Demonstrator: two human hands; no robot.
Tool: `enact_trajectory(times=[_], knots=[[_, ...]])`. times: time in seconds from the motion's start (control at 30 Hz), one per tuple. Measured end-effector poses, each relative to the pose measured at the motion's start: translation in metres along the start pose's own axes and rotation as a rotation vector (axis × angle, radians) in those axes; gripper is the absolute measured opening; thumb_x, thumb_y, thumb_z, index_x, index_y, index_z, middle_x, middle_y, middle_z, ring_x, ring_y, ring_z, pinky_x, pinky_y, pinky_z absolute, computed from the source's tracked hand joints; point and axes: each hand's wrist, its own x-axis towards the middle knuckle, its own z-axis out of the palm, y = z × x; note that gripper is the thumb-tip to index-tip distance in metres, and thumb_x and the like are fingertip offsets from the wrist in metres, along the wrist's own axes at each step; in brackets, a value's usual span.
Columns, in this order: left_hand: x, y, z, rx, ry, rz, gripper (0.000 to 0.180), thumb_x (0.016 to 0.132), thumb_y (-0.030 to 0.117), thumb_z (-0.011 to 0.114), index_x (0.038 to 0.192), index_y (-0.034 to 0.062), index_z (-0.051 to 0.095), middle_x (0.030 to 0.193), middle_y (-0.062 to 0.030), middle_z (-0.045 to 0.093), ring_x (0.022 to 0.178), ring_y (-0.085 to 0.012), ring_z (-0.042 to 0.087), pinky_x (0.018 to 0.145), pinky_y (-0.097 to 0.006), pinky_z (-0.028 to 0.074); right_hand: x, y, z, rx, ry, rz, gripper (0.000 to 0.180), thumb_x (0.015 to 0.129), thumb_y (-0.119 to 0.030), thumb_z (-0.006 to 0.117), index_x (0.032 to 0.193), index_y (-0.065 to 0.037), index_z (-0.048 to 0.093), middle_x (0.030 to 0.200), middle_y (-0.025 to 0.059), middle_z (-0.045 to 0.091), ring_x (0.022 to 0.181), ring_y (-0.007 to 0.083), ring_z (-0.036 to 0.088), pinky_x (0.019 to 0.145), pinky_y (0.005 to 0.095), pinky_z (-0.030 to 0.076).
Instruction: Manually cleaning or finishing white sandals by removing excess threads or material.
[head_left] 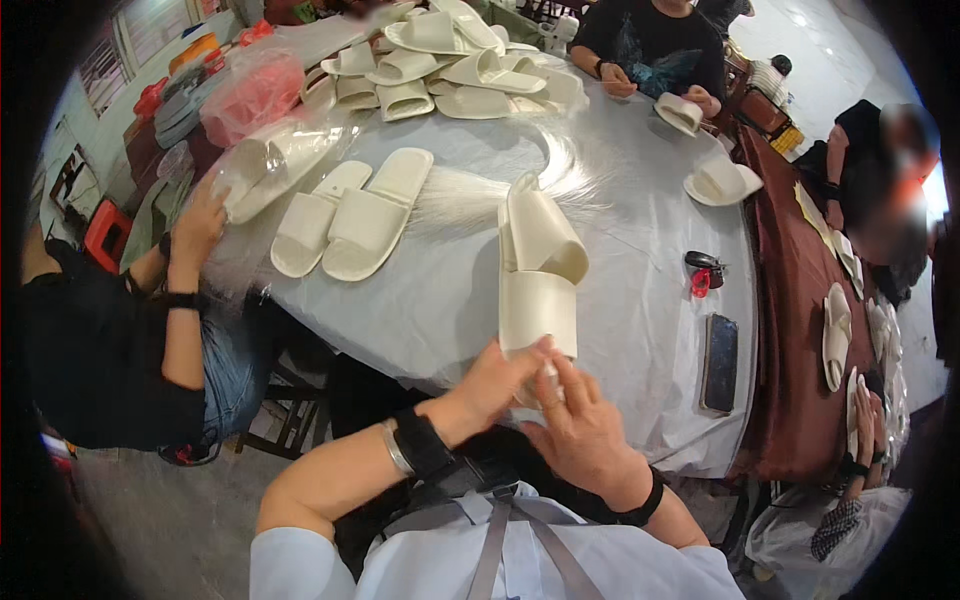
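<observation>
A pair of cream slide slippers (538, 315), one stacked on the other, stands out over the near table edge with the heels pointing away from me. My left hand (492, 382) grips the toe end from the left. Close against it is my right hand (588, 432), its fingers pressed together at the toe; what they pinch is hidden, though a bit of clear film shows below. Left of the pair lie two more cream slippers, a smaller-looking one (312, 228) and a larger one (380, 215), side by side. A bundle of clear plastic bags (462, 200) fans out beyond.
A heap of cream slippers (430, 65) covers the far table. At left a person's hand (203, 215) holds bagged slippers (275, 165). Across the table another person holds a slipper (680, 113). A phone (720, 362), a red-and-black item (704, 272) and a slipper (722, 182) lie at right.
</observation>
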Motion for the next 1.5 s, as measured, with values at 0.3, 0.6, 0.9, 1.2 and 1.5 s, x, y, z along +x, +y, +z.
enact_trajectory(times=[0.3, 0.6, 0.9, 1.2, 1.5], knots=[[-0.039, 0.02, -0.032, 0.298, 0.102, 0.082, 0.066, 0.085, 0.004, 0.069, 0.14, -0.0006, 0.031, 0.133, -0.0124, 0.048, 0.124, -0.0179, 0.047, 0.105, -0.033, 0.039, 0.018, 0.083, -0.007, -0.108, 0.009, 0.15, 0.05, 0.083, -0.031, 0.071, 0.116, 0.004, 0.058, 0.09, 0.0151, 0.065, 0.084, 0.0309, 0.062, 0.067, 0.0407, 0.051], [-0.043, 0.01, -0.007, 0.343, -0.22, 0.068, 0.072, 0.084, 0.007, 0.07, 0.142, 0.0023, 0.028, 0.133, -0.0096, 0.046, 0.124, -0.017, 0.045, 0.105, -0.033, 0.037, 0.008, 0.09, -0.005, -0.024, 0.042, 0.453, 0.047, 0.087, -0.017, 0.059, 0.129, 0.003, 0.049, 0.082, 0.0232, 0.065, 0.07, 0.039, 0.064, 0.06, 0.0464, 0.049], [-0.05, 0.028, 0.008, 0.21, -0.23, -0.114, 0.071, 0.081, 0.014, 0.076, 0.137, -0.0009, 0.035, 0.127, -0.0103, 0.051, 0.12, -0.017, 0.049, 0.103, -0.032, 0.039, 0.009, 0.104, -0.001, -0.081, 0.193, 0.435, 0.047, 0.088, -0.012, 0.053, 0.133, -0.001, 0.045, 0.078, 0.0257, 0.064, 0.07, 0.0428, 0.064, 0.06, 0.0475, 0.049], [-0.039, 0.072, -0.056, 0.548, -0.143, -0.086, 0.033, 0.079, 0.009, 0.074, 0.109, 0.004, 0.062, 0.097, -0.0021, 0.065, 0.088, -0.0093, 0.061, 0.079, -0.026, 0.05, -0.025, 0.182, -0.064, -0.271, 0.466, 0.632, 0.035, 0.096, -0.017, 0.046, 0.128, -0.004, 0.05, 0.09, 0.0278, 0.064, 0.081, 0.0405, 0.066, 0.067, 0.0471, 0.05], [0.053, 0.101, -0.047, 1.193, 0.33, 0.664, 0.042, 0.079, 0.024, 0.075, 0.112, 0.0014, 0.062, 0.106, -0.0108, 0.065, 0.096, -0.0232, 0.061, 0.083, -0.034, 0.048, -0.002, 0.13, 0.011, -0.136, 0.055, 0.398, 0.037, 0.083, -0.01, 0.061, 0.12, -0.004, 0.057, 0.09, 0.0172, 0.065, 0.083, 0.0348, 0.063, 0.072, 0.0448, 0.051]])
